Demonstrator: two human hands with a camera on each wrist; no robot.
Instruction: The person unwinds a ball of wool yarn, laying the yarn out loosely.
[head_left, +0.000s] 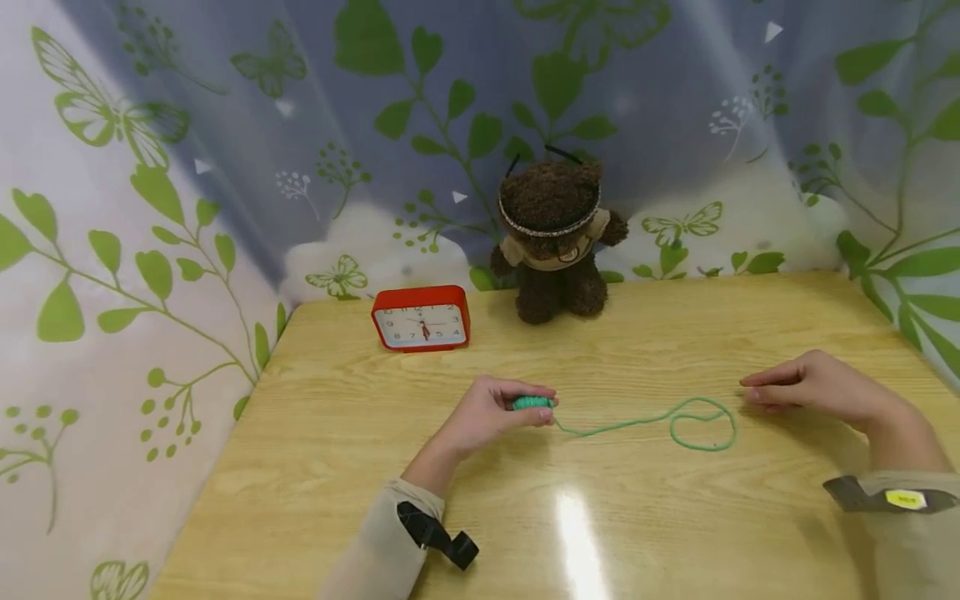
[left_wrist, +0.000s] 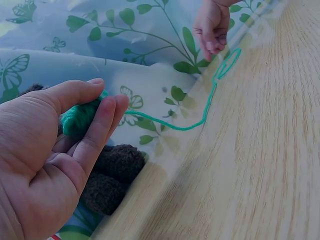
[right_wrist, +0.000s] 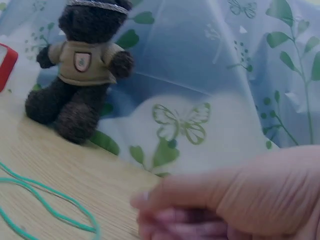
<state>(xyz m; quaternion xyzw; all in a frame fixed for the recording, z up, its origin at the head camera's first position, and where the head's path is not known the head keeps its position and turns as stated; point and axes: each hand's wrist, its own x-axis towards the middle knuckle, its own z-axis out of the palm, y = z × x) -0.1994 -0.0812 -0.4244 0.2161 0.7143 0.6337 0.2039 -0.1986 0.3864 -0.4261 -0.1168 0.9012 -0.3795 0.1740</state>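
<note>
Hands apart. Left hand [head_left: 487,412] pinches a green yarn bundle [head_left: 532,402] between thumb and fingertips, just over the table. Right hand [head_left: 817,390] well off to the right, fingers loosely bent, thumb near the index finger, gripping nothing visible.

Textures, left to right. Curtain [head_left: 247,192]: smooth, softly folded, pale at the left and blue-grey behind, printed with green leaves and butterflies. Clock [head_left: 422,323]: red case, rounded corners, boxy; white face with dark numerals and red hands. Left sleeve [head_left: 375,542] beige, black strap [head_left: 427,527] at the wrist. Bundle: strands wound closely side by side, short and stubby. Plush toy [head_left: 551,200]: nubbly dark-brown pile, tan top with a shield-shaped badge, glittery band round the head. Yarn strand [head_left: 622,426]: thin, matte, sagging from the bundle, then running right to a rounded loop [head_left: 735,429]; its tail doubles back inside the loop. Right sleeve [head_left: 900,550] beige too, dark strap with a yellow patch.

Edges and room. Table [head_left: 315,475]: pale wood, long grain, a streak of glare at the near side. Its left edge slants along the curtain; its back edge meets the cloth, clock and toy standing near it. Wood stretches between clock and left hand. Strand and loop span most of the space between hands. Right fingertips just beside the loop, apart from it. Wood also runs behind the loop to the back edge.
</note>
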